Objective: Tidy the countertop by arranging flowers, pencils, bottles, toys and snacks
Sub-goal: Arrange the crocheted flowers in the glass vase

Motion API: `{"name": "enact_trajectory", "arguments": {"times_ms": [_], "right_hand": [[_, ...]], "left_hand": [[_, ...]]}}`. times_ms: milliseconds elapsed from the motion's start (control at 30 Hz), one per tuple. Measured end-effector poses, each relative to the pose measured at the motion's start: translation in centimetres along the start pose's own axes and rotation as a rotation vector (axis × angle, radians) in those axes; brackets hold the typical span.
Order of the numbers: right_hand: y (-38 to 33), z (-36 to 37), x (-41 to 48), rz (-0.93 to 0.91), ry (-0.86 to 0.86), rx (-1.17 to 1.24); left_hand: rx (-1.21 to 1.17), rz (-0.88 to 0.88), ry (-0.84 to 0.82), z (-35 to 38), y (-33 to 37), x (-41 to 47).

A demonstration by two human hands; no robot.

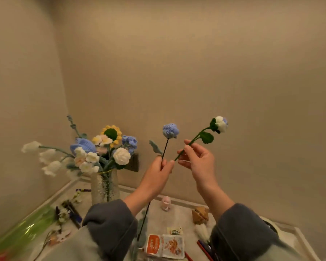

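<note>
Left hand [163, 169] pinched the dark stem of a blue crocheted flower [170, 130], held upright above the counter [179, 215]. Right hand [198, 160] gripped the green stem of a white-and-blue crocheted rose [221, 124], tilted right. Glass vase [104, 187] with a crocheted bouquet stood at left rear; snack packet [165, 245] lay near the front edge.

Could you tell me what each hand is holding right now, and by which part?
The left hand pinches the blue flower on its stem, below the leaf. The right hand has its grip low on the white flower's stem.
</note>
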State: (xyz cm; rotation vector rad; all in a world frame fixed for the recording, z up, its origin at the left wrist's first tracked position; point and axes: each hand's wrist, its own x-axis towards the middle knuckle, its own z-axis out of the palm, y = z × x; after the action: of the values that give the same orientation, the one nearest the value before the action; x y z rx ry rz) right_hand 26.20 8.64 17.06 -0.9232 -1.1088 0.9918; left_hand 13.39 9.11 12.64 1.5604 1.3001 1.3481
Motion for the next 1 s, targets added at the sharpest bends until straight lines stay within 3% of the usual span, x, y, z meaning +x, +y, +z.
{"name": "enact_trajectory", "arguments": {"times_ms": [100, 267, 667, 867, 1000], "right_hand": [[-2.5, 2.8, 0.3, -0.078, -0.114, -0.040], [-5.9, 7.1, 0.4, -0.212, -0.272, -0.105], [-12.6, 13.2, 3.3, -0.539, -0.267, -0.201], [-11.2, 15.6, 4.2, -0.530, -0.270, -0.162], [-8.0, 16.6, 4.4, -0.453, -0.312, -0.193]], "left_hand": [[-0.060, 0.008, 0.087, -2.3, 2.8, 0.2], [0.034, 0.163, 0.229, -7.0, 6.8, -0.3], [-0.001, 0.527, 0.414, -14.7, 15.3, 1.0], [-0.092, 0.573, 0.520, -16.8, 16.0, 2.4], [-0.106, 0.510, 0.542, -17.7, 13.8, 3.1]]}}
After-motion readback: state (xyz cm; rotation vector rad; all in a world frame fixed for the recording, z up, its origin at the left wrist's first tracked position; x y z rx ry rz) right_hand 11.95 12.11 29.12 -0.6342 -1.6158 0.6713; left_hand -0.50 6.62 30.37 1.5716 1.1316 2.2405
